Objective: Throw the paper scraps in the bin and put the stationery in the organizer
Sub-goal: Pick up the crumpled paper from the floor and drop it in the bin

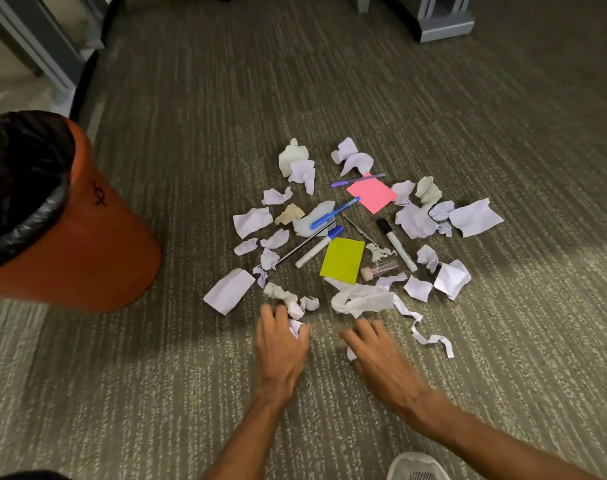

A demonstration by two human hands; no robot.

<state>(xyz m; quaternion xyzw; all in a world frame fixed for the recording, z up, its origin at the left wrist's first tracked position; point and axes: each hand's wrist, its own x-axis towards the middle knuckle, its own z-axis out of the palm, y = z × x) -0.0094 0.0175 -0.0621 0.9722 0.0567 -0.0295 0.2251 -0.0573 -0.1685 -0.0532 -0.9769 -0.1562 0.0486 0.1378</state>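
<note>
A pale shoe point(418, 467) showed at the nearest edge of the carpeted floor point(191, 375). Both hands reached forward, on the near side of the yellow sticky note point(342, 259). The left hand point(281, 344), near and left of the note, had its fingers curled round a small white scrap point(294, 328). The right hand point(378, 358), near and slightly right of the note, lay blurred with fingers spread and fairly straight, and a bit of paper point(351, 355) peeped from under its edge.

Between the hands and the note lay a crumpled tissue point(361, 299), and a torn strip point(430, 337) trailed off to the near right. A folded white sheet point(229, 291) lay to the note's near left. Paper scraps point(475, 217) ringed the note on every side, well apart from the bin.

Just left of the note lay a blue-capped marker point(317, 247) beside a thin dark pen point(304, 245); to its right, a black-capped marker point(397, 244). At the note's right near corner sat a small clear tube point(381, 268) — its contents too small to tell.

Beyond the note lay a blue pen point(335, 213) on a crumpled scrap, then a pink sticky note point(371, 195) with a purple pen point(357, 180) at its far edge.

Far left of the yellow note stood the orange bin point(98, 244), lined with a black bag point(25, 220) — grey furniture point(444, 26) stood farthest beyond.
</note>
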